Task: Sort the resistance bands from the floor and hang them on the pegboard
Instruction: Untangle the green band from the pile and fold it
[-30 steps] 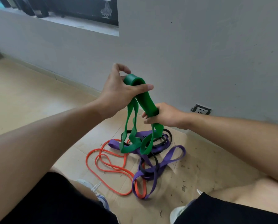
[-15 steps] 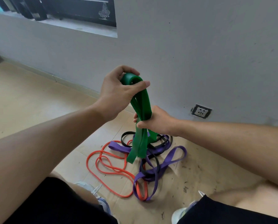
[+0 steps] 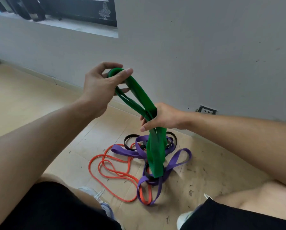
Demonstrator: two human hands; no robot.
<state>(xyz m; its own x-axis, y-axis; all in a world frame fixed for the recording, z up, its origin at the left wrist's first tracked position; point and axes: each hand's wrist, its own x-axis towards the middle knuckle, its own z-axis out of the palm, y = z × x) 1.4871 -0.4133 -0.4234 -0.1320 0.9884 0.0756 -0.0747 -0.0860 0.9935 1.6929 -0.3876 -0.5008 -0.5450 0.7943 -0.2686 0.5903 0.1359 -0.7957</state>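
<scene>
A wide green resistance band point(image 3: 143, 99) is folded into several layers and held up above the floor. My left hand point(image 3: 100, 86) pinches its top fold between thumb and fingers. My right hand point(image 3: 160, 116) grips the gathered layers lower down, and the loose end hangs below it. On the floor beneath lie an orange band point(image 3: 105, 165), purple bands point(image 3: 177, 161) and a black band point(image 3: 130, 141), tangled in a pile. No pegboard is in view.
A grey wall point(image 3: 205, 55) stands close behind the pile, with a wall socket point(image 3: 206, 110) low on the right and a window ledge point(image 3: 82, 28) at upper left. My knees and white shoes point(image 3: 183, 219) frame the pile. Tan floor tiles carry scattered debris.
The green band has come clear of the pile, its layers drawn together. My left hand stays up at the top fold while my right hand has slid down the band and moved right.
</scene>
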